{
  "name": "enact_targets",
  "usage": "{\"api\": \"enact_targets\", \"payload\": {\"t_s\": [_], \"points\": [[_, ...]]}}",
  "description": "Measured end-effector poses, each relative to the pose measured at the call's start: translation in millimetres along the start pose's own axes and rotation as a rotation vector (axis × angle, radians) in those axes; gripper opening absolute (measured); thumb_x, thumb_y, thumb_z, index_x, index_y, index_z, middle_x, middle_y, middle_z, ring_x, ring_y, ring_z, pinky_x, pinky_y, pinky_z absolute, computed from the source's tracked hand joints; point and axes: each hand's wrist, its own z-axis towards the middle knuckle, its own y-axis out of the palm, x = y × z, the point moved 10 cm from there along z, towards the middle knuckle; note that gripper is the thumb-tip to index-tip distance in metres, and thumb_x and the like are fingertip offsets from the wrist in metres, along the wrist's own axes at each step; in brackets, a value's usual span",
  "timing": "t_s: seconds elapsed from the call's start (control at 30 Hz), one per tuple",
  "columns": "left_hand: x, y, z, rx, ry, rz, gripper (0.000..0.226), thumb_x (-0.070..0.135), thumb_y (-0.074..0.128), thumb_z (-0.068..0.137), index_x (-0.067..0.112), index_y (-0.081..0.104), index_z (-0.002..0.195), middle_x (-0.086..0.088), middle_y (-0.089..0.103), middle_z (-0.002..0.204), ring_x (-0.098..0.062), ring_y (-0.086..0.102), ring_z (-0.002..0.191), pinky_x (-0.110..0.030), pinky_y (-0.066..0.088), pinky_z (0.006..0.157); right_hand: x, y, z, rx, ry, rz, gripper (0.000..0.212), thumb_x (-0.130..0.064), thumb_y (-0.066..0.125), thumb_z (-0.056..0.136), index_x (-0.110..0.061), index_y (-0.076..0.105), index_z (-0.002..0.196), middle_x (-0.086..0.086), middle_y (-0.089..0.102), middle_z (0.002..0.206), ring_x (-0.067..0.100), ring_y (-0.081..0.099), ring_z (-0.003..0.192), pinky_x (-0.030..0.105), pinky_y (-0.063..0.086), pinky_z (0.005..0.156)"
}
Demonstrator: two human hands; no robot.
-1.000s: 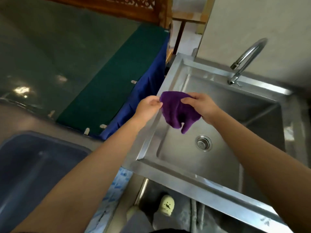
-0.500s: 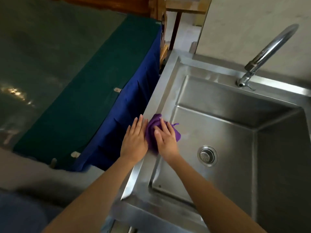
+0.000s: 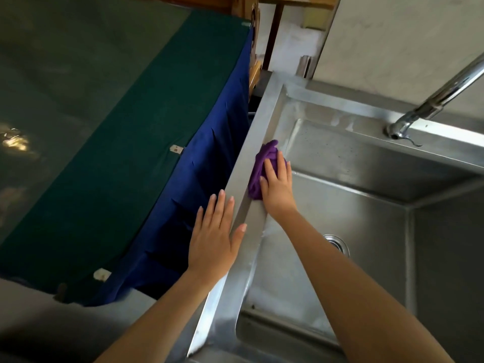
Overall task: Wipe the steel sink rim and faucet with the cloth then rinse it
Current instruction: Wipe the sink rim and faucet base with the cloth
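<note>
Filling the upper left of the frame is a green cloth-covered surface (image 3: pixel 110 132), with a blue cloth (image 3: pixel 209 179) hanging off its edge just beside the sink. Lower centre, the left hand (image 3: pixel 213 244) lies flat with fingers spread and holds nothing, its thumb on the outer edge of the left sink rim (image 3: pixel 264 119). Half a second ago it lay right beside the purple cloth (image 3: pixel 260 170); now it sits well below it, seemingly bracing the body. Right of it, the right hand (image 3: pixel 277 187) presses the bunched cloth onto the rim with fingers laid flat and slightly fanned over it. The cloth has travelled up the rim toward the far corner since the earlier view, so the rim wipe looks under way along this side. At the upper right, the faucet (image 3: pixel 429 100) stands untouched, and no water runs. The drain (image 3: pixel 337 243) shows at centre right, behind the right forearm.
</note>
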Motion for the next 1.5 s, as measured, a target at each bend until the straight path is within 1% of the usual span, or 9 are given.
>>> {"api": "enact_targets", "payload": {"t_s": [0.27,0.37,0.4,0.5,0.63,0.77,0.9,1.2,1.5], "points": [[10.4,-5.2,55.0,0.048,0.022,-0.04,0.07,0.056,-0.011,0.089,0.019,-0.001,0.147,-0.004,0.001,0.159,-0.019,-0.004,0.146,-0.036,-0.001,0.117,9.4,-33.6,11.4,0.158,0.11,0.196,0.046,0.002,0.035,0.093,-0.014,0.049,0.133,0.003,0.018,0.158,0.027,0.036,0.137,0.03,0.038,0.107],[9.3,-3.9,54.2,0.046,0.025,-0.042,0.072,0.057,-0.012,0.088,0.018,0.0,0.148,-0.004,0.001,0.159,-0.019,-0.003,0.146,-0.038,0.003,0.118,16.7,-61.0,7.5,0.224,0.107,0.276,0.039,-0.006,0.034,0.098,-0.012,0.049,0.134,0.006,0.021,0.157,0.023,0.033,0.139,0.002,0.027,0.093],[9.3,-3.3,53.8,0.042,0.026,-0.043,0.072,0.057,-0.012,0.088,0.018,0.0,0.148,-0.004,0.002,0.159,-0.02,-0.003,0.146,-0.038,0.003,0.118,17.0,-71.7,12.6,0.243,0.093,0.279,0.039,-0.008,0.034,0.099,-0.011,0.047,0.135,0.007,0.02,0.157,0.023,0.03,0.141,0.001,0.021,0.095],[10.6,-5.1,54.8,0.036,0.026,-0.049,0.074,0.058,-0.012,0.088,0.017,0.003,0.148,-0.004,0.004,0.159,-0.021,0.0,0.146,-0.04,0.007,0.119,12.6,-84.0,53.7,0.186,0.04,0.218,0.04,-0.014,0.035,0.1,-0.011,0.041,0.139,0.009,0.017,0.158,0.026,0.026,0.143,0.024,0.021,0.115],[9.4,-4.0,56.0,0.018,0.014,-0.037,0.073,0.057,-0.008,0.091,0.014,0.007,0.148,-0.007,0.011,0.158,-0.024,0.009,0.146,-0.044,0.017,0.118,6.9,-35.5,108.9,-0.051,-0.036,-0.069,0.052,-0.038,0.027,0.098,-0.014,0.027,0.145,0.011,0.008,0.159,0.032,0.006,0.146,0.047,0.009,0.119],[10.2,-5.4,56.8,0.009,0.011,-0.02,0.07,0.055,0.001,0.094,0.01,0.02,0.146,-0.011,0.025,0.154,-0.029,0.025,0.142,-0.048,0.03,0.112,16.3,-22.1,103.3,0.03,-0.032,-0.172,0.065,-0.049,0.012,0.09,-0.019,0.019,0.148,0.01,0.006,0.159,0.029,-0.001,0.147,0.044,-0.001,0.12],[11.9,-5.7,56.1,0.006,0.013,-0.02,0.071,0.055,0.002,0.095,0.01,0.021,0.146,-0.012,0.026,0.154,-0.029,0.027,0.141,-0.048,0.03,0.111,16.0,-14.8,63.1,0.016,-0.021,-0.032,0.053,-0.037,0.029,0.098,-0.018,0.023,0.147,0.005,-0.003,0.16,0.029,-0.012,0.146,0.039,-0.002,0.12],[11.4,-3.8,54.3,-0.017,0.042,-0.101,0.079,0.066,-0.021,0.08,0.02,-0.01,0.144,-0.001,-0.012,0.155,-0.017,-0.01,0.145,-0.036,0.002,0.118,2.1,2.9,-17.8,0.009,-0.057,0.087,0.053,-0.03,0.044,0.096,-0.021,0.028,0.145,-0.002,-0.004,0.16,0.022,-0.013,0.146,0.026,-0.002,0.115],[11.2,-2.6,54.4,-0.015,0.047,-0.109,0.08,0.066,-0.016,0.082,0.017,-0.008,0.145,-0.004,-0.007,0.158,-0.02,-0.005,0.146,-0.037,0.006,0.118,19.5,-19.1,77.7,-0.049,0.057,0.042,0.054,-0.033,0.034,0.099,-0.022,0.017,0.149,0.001,-0.008,0.16,0.028,-0.013,0.146,0.04,0.0,0.119]]}}
